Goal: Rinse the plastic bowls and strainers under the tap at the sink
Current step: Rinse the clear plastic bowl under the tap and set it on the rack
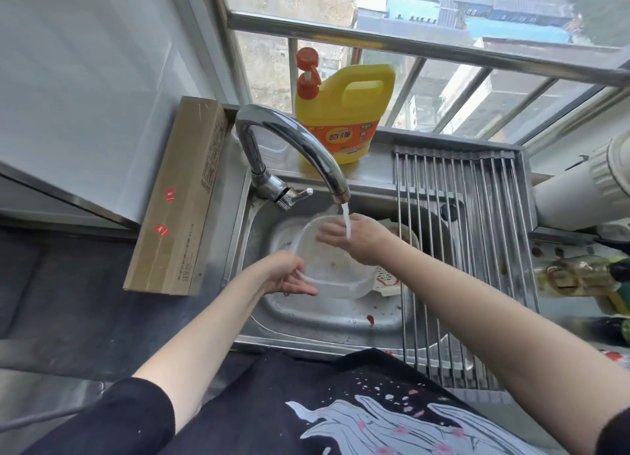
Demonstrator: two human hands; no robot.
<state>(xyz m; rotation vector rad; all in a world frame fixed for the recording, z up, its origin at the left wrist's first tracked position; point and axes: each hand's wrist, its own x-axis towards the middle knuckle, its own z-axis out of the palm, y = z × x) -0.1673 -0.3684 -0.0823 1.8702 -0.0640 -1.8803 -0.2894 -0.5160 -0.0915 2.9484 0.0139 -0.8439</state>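
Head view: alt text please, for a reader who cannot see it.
A person's left hand holds a clear plastic bowl over a steel sink while the right hand rubs inside it under the running tap. A yellow detergent bottle stands behind; a roll-up drying rack spans the sink's right side.
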